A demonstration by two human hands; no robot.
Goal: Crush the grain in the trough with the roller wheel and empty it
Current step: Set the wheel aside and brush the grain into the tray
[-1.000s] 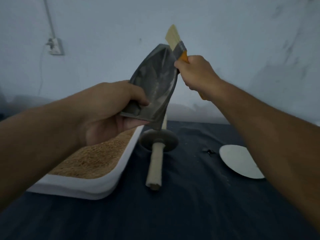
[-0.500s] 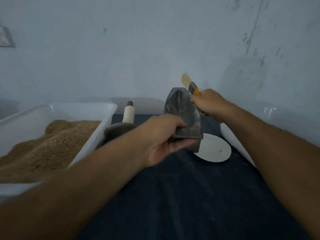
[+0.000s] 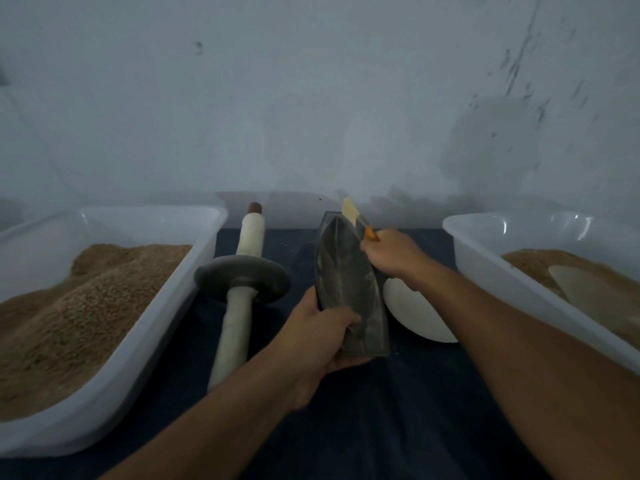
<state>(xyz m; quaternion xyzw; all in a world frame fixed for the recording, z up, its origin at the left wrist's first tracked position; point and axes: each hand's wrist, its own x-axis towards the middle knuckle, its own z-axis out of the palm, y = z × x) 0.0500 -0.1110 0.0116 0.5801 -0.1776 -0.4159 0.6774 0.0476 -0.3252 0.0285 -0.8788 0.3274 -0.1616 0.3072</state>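
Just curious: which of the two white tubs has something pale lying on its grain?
The right tub; a pale flat piece lies there. The left tub holds only grain.

Dark worktop (image 3: 398, 427) with two grain tubs, a roller wheel and a pale plate.

The worktop is covered in a dark blue-black surface and runs back to a pale wall. A white plastic tub (image 3: 145, 327) heaped with brown grain sits on its left side; a second white tub (image 3: 485, 271), also holding grain, sits on the right. Between them, just beside the left tub, the roller wheel (image 3: 242, 277) lies on the worktop, its grey disc on edge and its long pale handle pointing towards and away from the viewer. A round white plate (image 3: 415, 317) lies flat near the right tub, partly hidden by an arm.
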